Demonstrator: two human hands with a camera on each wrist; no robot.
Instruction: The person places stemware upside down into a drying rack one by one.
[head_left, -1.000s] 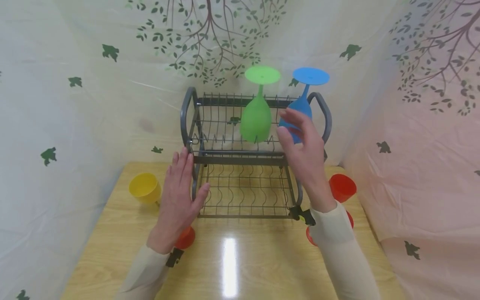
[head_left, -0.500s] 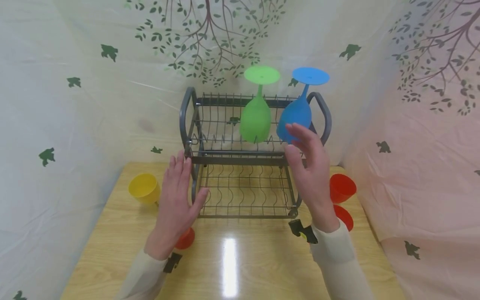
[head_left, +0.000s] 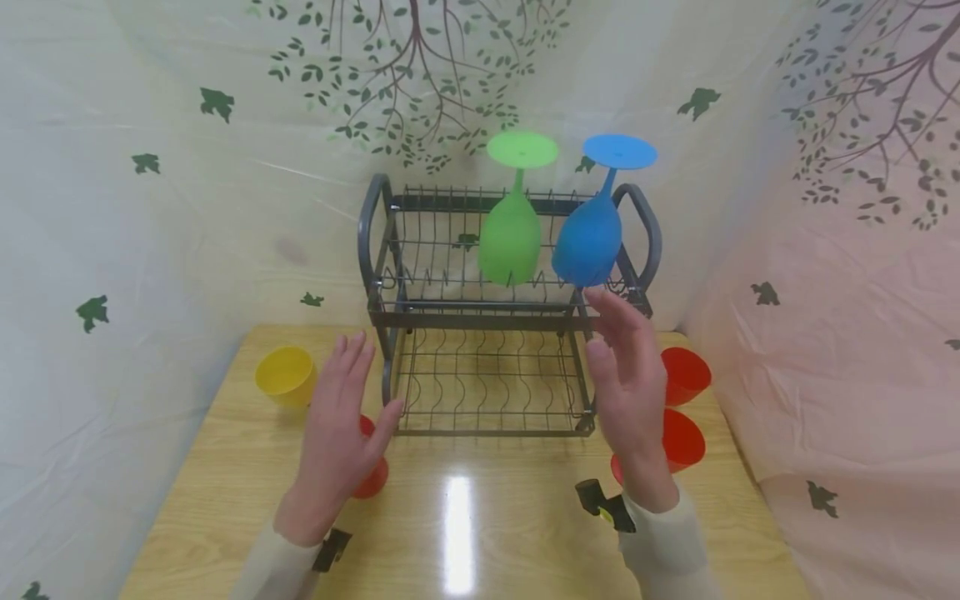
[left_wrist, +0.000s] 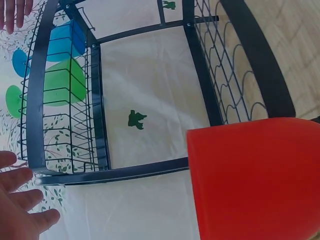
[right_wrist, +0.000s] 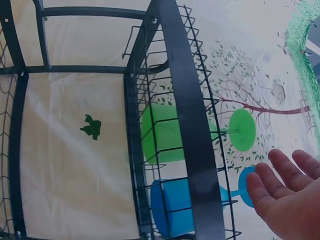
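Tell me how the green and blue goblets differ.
The green goblet sits nearer the middle of the rack; the blue goblet sits nearer its right end. In the head view, green looks nearly straight, while blue slants rightward toward the top. Both rest upside down.

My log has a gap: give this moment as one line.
left hand: empty; right hand: empty; green goblet, blue goblet: upside down on upper rack tier

Green goblet (head_left: 510, 240), blue goblet (head_left: 588, 242) — both sit inverted, racked.
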